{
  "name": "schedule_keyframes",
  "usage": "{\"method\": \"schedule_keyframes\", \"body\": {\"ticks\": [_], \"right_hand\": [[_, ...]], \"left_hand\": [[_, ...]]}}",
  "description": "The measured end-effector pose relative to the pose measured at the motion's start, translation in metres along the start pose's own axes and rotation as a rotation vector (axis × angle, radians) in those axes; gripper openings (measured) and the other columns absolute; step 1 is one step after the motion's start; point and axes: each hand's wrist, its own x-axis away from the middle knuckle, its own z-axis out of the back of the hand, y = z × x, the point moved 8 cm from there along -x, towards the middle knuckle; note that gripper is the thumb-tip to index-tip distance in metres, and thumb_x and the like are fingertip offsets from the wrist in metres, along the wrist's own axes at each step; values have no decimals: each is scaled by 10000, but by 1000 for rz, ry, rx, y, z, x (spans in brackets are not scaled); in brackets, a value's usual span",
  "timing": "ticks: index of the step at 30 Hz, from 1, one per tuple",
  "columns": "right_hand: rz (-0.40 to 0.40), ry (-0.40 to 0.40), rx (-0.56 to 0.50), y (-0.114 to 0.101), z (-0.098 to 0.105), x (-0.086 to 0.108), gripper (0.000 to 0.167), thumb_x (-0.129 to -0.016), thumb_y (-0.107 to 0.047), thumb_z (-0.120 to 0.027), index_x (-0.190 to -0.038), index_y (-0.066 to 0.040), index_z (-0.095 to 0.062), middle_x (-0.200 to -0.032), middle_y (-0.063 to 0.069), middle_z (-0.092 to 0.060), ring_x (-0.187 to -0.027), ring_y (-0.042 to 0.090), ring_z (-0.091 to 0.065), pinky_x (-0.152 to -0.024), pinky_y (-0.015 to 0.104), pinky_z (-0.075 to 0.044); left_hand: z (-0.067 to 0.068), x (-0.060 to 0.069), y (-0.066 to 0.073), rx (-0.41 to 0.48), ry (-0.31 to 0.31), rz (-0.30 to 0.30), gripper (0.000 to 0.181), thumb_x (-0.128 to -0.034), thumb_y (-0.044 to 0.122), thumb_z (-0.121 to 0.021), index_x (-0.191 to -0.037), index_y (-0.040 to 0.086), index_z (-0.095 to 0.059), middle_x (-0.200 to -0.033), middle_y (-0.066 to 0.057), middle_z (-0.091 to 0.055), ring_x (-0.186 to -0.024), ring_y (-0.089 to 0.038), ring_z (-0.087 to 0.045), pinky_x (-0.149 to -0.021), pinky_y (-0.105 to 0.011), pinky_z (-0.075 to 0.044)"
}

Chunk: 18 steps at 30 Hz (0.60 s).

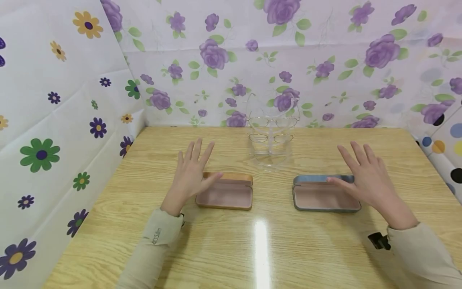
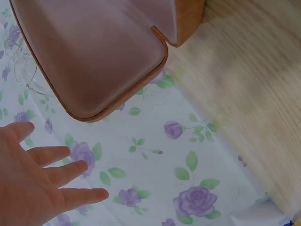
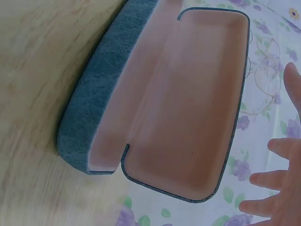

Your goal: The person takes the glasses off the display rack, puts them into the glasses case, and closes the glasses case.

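Note:
In the head view my left hand (image 1: 189,176) is spread above the left end of an open orange-brown glasses case (image 1: 225,196), its thumb over the lid edge. My right hand (image 1: 371,180) is spread at the right end of an open blue-grey case (image 1: 326,198), thumb over its lid. Neither hand holds anything. The left wrist view shows the brown case (image 2: 94,56) and the straight fingers of my left hand (image 2: 42,174). In the right wrist view the blue case (image 3: 188,103) shows a bare pink lining, with my right hand (image 3: 280,183) beside it.
A clear display stand (image 1: 270,160) with two pairs of thin-framed glasses (image 1: 283,139) stands at the back of the wooden table (image 1: 231,249), between and behind the cases. Flowered cloth (image 1: 216,80) hangs behind the table and along the left side; dotted cloth (image 1: 447,140) is at the right.

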Motion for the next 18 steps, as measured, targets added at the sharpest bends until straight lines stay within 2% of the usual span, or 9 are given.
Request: {"method": "schedule_keyframes", "body": {"ticks": [3, 7, 11, 14, 18], "right_hand": [[0, -12, -25, -1, 1, -1, 925, -772, -514, -646, -1454, -80, -196, -1425, 288, -183, -1280, 513, -117, -904, 691, -173], [7, -34, -134, -4, 4, -6, 945, -757, -462, -689, -1449, -52, -193, -1425, 295, -192, -1293, 481, -142, -978, 627, -166], [13, -27, -227, -11, 8, -13, 937, -744, -417, -721, -1446, -59, -213, -1427, 278, -212, -1285, 465, -190, -958, 624, -206], [4, -16, -270, -15, 11, -19, 918, -745, -396, -728, -1441, -58, -234, -1425, 270, -231, -1267, 471, -222, -935, 633, -228], [-4, 0, -306, -20, 13, -26, 867, -756, -378, -723, -1418, -30, -284, -1401, 279, -278, -1230, 489, -271, -922, 631, -243]], "left_hand": [[3, -2, 4, 19, 11, -15, 834, -836, 672, -389, -1475, 208, -122, -1504, -162, -51, -1350, -377, -74, -1005, -640, -91], [9, -6, 12, 75, 50, -58, 850, -834, 716, -275, -1470, 167, -150, -1498, -165, -97, -1352, -358, -102, -1018, -608, -137], [14, -11, 21, 120, 101, -101, 861, -836, 723, -221, -1459, 130, -192, -1474, -182, -189, -1340, -354, -164, -1041, -544, -177], [17, -16, 27, 153, 134, -129, 827, -857, 683, -286, -1453, 115, -209, -1442, -192, -262, -1318, -353, -229, -1040, -508, -220], [21, -24, 31, 233, 168, -134, 758, -868, 536, -468, -1439, 88, -249, -1404, -185, -330, -1282, -334, -303, -1006, -494, -294]]}}
